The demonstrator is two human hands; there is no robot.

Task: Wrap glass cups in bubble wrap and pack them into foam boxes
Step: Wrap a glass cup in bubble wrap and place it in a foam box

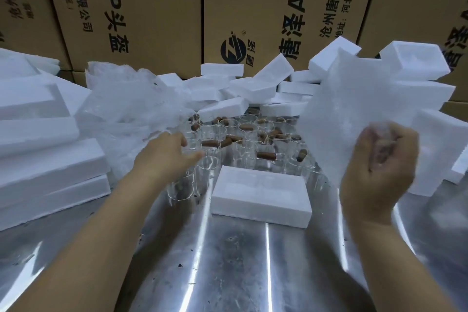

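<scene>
My right hand [379,159], at the right of the frame, is curled tight round the lower edge of a translucent white bubble wrap sheet [354,99] held upright. My left hand [167,154], fingers loose and holding nothing, hovers at the left edge of the clear glass cups [243,152] clustered mid-frame on the shiny metal table [240,261] (just behind a white rectangular foam box [260,195]).

Both forearms reach forward, left hand [167,154] loosely open, right hand [377,170] raised, fingers clenched on bubble wrap [354,99].
</scene>
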